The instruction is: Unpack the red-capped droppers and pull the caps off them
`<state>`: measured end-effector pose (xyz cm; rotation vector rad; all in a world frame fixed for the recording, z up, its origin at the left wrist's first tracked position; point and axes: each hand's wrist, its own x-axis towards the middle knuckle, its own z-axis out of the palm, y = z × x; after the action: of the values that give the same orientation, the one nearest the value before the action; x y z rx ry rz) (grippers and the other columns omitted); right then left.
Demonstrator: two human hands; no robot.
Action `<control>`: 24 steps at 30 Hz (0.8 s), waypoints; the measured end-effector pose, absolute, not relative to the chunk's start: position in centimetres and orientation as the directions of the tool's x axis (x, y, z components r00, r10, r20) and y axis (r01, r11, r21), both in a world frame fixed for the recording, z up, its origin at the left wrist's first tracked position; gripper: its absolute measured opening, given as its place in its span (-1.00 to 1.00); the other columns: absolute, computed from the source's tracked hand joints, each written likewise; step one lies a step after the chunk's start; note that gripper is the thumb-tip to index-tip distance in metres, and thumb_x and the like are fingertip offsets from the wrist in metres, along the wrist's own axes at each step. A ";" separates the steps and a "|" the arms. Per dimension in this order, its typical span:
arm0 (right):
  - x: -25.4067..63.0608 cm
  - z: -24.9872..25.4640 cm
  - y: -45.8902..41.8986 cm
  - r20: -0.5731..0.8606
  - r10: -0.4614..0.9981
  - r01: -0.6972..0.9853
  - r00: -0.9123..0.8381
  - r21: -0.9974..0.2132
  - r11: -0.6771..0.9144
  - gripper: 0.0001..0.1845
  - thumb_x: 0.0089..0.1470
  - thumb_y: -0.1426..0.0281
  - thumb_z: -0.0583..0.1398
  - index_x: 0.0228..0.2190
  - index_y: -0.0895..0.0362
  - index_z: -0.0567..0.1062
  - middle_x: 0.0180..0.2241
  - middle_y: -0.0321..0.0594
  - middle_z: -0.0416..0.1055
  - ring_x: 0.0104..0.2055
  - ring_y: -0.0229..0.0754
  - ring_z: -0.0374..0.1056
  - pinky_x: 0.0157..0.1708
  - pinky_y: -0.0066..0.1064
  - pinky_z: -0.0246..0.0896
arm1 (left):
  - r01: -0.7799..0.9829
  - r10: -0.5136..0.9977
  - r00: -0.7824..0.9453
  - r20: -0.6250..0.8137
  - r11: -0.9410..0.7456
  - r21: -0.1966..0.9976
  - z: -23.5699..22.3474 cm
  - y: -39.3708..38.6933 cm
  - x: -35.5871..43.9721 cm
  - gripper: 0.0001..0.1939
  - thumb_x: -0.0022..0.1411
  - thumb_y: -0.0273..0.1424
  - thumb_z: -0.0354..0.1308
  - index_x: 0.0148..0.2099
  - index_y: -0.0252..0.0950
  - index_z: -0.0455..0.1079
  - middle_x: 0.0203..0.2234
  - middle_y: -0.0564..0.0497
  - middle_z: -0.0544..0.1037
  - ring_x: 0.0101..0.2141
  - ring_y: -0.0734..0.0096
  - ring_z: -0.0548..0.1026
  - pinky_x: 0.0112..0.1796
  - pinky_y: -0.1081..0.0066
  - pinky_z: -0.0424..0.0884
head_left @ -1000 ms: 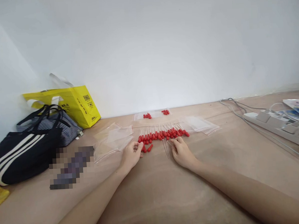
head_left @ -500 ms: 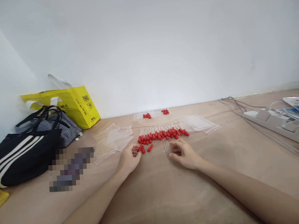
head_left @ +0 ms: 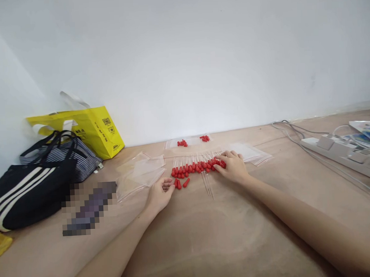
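A row of several clear droppers with red bulbs [head_left: 194,167] lies on the brown table [head_left: 208,236]. My right hand [head_left: 232,165] rests at the right end of that row, fingers bent over the red bulbs. My left hand [head_left: 159,193] lies palm up and loosely curled beside three loose red bulbs [head_left: 180,183]. A few bare clear tubes [head_left: 207,183] lie between my hands. Clear zip bags [head_left: 140,172] are spread to the left of the row, and more clear bags [head_left: 250,151] lie to its right.
A yellow carrier bag [head_left: 94,128] and black striped bags [head_left: 35,183] stand at the left by the wall. A blurred dark object [head_left: 89,207] lies in front of them. A white power strip [head_left: 343,153] with cables sits at the right. Two small red heaps [head_left: 193,141] lie near the wall.
My right hand has moved away from the bare tubes, forward and right onto the right end of the dropper row. My left hand has stayed almost still.
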<state>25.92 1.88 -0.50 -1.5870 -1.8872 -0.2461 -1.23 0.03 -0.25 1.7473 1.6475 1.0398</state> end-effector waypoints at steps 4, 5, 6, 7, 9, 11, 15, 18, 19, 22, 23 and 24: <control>25.7 -0.9 2.6 0.565 0.816 0.956 -0.126 -0.151 0.252 -0.77 0.01 0.25 0.07 -0.36 0.02 0.49 -0.28 -0.18 0.36 -0.20 -0.09 0.13 -0.28 -0.28 -0.13 | 0.580 0.981 -0.038 0.191 -0.134 0.804 -0.4 -0.1 -1.2 -0.82 -0.11 -0.44 0.09 -0.35 -0.35 0.34 -0.49 -0.01 0.49 -0.45 0.41 0.47 -0.39 0.43 0.40; 25.7 -1.0 2.6 0.563 0.815 0.956 -0.135 -0.143 0.256 -0.78 0.03 0.27 0.06 -0.37 0.02 0.49 -0.28 -0.19 0.36 -0.20 -0.10 0.12 -0.28 -0.28 -0.14 | 0.579 0.981 -0.039 0.192 -0.134 0.804 -0.4 -0.1 -1.3 -0.82 -0.11 -0.44 0.09 -0.35 -0.35 0.34 -0.49 -0.01 0.49 -0.46 0.41 0.47 -0.39 0.43 0.40; 25.7 -1.1 2.7 0.567 0.812 0.955 -0.141 -0.139 0.264 -0.78 0.04 0.29 0.06 -0.38 0.02 0.50 -0.28 -0.19 0.36 -0.20 -0.11 0.12 -0.28 -0.28 -0.15 | 0.579 0.980 -0.040 0.194 -0.135 0.804 -0.4 -0.1 -1.3 -0.82 -0.11 -0.44 0.09 -0.36 -0.35 0.34 -0.49 -0.01 0.49 -0.46 0.42 0.47 -0.39 0.43 0.40; 25.7 -1.2 2.8 0.577 0.804 0.952 -0.145 -0.139 0.272 -0.78 0.04 0.31 0.05 -0.39 0.03 0.50 -0.28 -0.19 0.36 -0.21 -0.11 0.12 -0.28 -0.28 -0.15 | 0.579 0.980 -0.041 0.195 -0.136 0.804 -0.4 -0.1 -1.3 -0.83 -0.10 -0.44 0.09 -0.36 -0.35 0.34 -0.49 -0.01 0.49 -0.46 0.42 0.47 -0.39 0.43 0.40; 25.8 -1.4 2.8 0.617 0.773 0.945 -0.146 -0.144 0.293 -0.78 0.05 0.34 0.05 -0.39 0.06 0.50 -0.28 -0.18 0.37 -0.21 -0.12 0.13 -0.27 -0.27 -0.15 | 0.579 0.979 -0.041 0.201 -0.140 0.803 -0.4 0.0 -1.2 -0.84 -0.09 -0.44 0.08 -0.36 -0.34 0.34 -0.49 0.00 0.50 -0.46 0.43 0.47 -0.39 0.44 0.40; 25.8 -1.5 2.6 0.674 0.726 0.934 -0.139 -0.154 0.322 -0.77 0.05 0.37 0.04 -0.38 0.08 0.49 -0.27 -0.17 0.37 -0.21 -0.12 0.13 -0.26 -0.26 -0.13 | 0.582 0.977 -0.039 0.210 -0.149 0.799 -0.3 0.0 -1.3 -0.85 -0.09 -0.44 0.07 -0.37 -0.34 0.33 -0.49 0.00 0.50 -0.46 0.43 0.47 -0.40 0.45 0.40; 25.6 -1.4 0.8 0.746 0.648 0.894 -0.154 -0.175 0.413 -0.78 0.05 0.38 0.04 -0.33 0.06 0.47 -0.25 -0.18 0.37 -0.21 -0.11 0.15 -0.23 -0.22 -0.12 | 0.600 0.966 -0.047 0.256 -0.178 0.780 0.0 -0.3 -1.3 -0.84 -0.08 -0.40 0.08 -0.37 -0.33 0.34 -0.48 0.01 0.48 -0.48 0.44 0.45 -0.44 0.47 0.36; 25.2 -1.2 -1.7 0.750 0.624 0.844 -0.220 -0.175 0.508 -0.80 0.04 0.37 0.05 -0.32 0.04 0.46 -0.25 -0.19 0.37 -0.19 -0.10 0.16 -0.20 -0.20 -0.13 | 0.651 0.938 0.004 0.347 -0.266 0.711 0.5 -1.4 -0.5 -0.83 -0.01 -0.32 0.06 -0.37 -0.30 0.36 -0.51 0.04 0.46 -0.51 0.46 0.40 -0.46 0.49 0.32; 24.9 -1.1 -2.6 0.750 0.613 0.826 -0.249 -0.166 0.539 -0.81 0.04 0.38 0.06 -0.33 0.04 0.46 -0.25 -0.21 0.38 -0.19 -0.12 0.17 -0.18 -0.20 -0.13 | 0.658 0.931 0.055 0.360 -0.305 0.689 0.6 -1.9 0.1 -0.81 0.03 -0.29 0.03 -0.38 -0.30 0.37 -0.53 0.05 0.45 -0.52 0.47 0.38 -0.47 0.50 0.30; 23.7 -1.1 -5.1 0.761 0.555 0.784 -0.337 -0.100 0.613 -0.83 0.05 0.40 0.05 -0.37 0.04 0.45 -0.28 -0.25 0.40 -0.24 -0.17 0.20 -0.18 -0.22 -0.14 | 0.569 0.936 0.240 0.258 -0.351 0.744 0.7 -3.5 2.5 -0.71 0.10 -0.22 -0.02 -0.44 -0.30 0.39 -0.60 0.08 0.43 -0.57 0.50 0.35 -0.52 0.52 0.27; 23.3 -1.1 -5.7 0.764 0.531 0.769 -0.365 -0.074 0.635 -0.84 0.05 0.42 0.05 -0.37 0.04 0.44 -0.29 -0.26 0.41 -0.26 -0.19 0.21 -0.19 -0.23 -0.13 | 0.511 0.937 0.291 0.193 -0.323 0.797 0.6 -4.0 3.4 -0.68 0.11 -0.20 -0.04 -0.46 -0.31 0.39 -0.62 0.08 0.42 -0.59 0.50 0.34 -0.55 0.53 0.26; 22.9 -1.1 -6.2 0.764 0.510 0.754 -0.396 -0.046 0.655 -0.83 0.06 0.43 0.05 -0.37 0.04 0.44 -0.30 -0.27 0.42 -0.27 -0.20 0.21 -0.20 -0.24 -0.13 | 0.445 0.938 0.320 0.133 -0.273 0.853 0.5 -4.4 4.3 -0.66 0.11 -0.18 -0.04 -0.46 -0.32 0.39 -0.64 0.08 0.42 -0.60 0.51 0.34 -0.56 0.53 0.27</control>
<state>22.86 -6.17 -1.15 -0.9775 -2.0835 -0.3959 4.33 -4.41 0.52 1.8596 1.2254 0.8594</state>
